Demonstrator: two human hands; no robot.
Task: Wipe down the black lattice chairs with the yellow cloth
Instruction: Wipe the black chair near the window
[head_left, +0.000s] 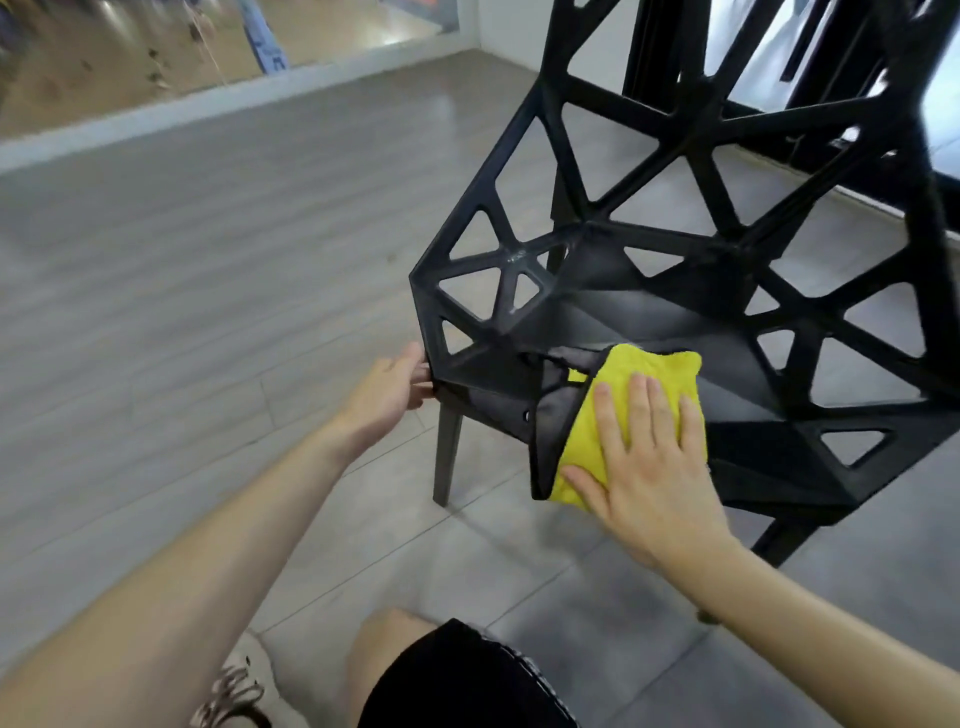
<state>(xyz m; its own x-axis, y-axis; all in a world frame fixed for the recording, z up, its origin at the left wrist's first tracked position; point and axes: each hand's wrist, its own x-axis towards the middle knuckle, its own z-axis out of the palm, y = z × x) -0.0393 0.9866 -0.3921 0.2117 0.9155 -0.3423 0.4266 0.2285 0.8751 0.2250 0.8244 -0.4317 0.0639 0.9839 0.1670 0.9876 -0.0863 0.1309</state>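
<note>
A black lattice chair (587, 249) with triangular openings stands on the floor in front of me, its back rising to the upper right. The yellow cloth (639, 384), edged with a dark grey side, lies on the front of the seat. My right hand (649, 457) presses flat on the cloth, fingers spread and pointing away from me. My left hand (389, 389) grips the chair's front left corner, fingers curled around the edge above the front leg.
Grey tiled floor (208, 270) stretches to the left and behind the chair. A low white ledge (171, 119) runs along the far side. Dark window frames (654, 47) stand behind the chair. My knee and shoe show at the bottom.
</note>
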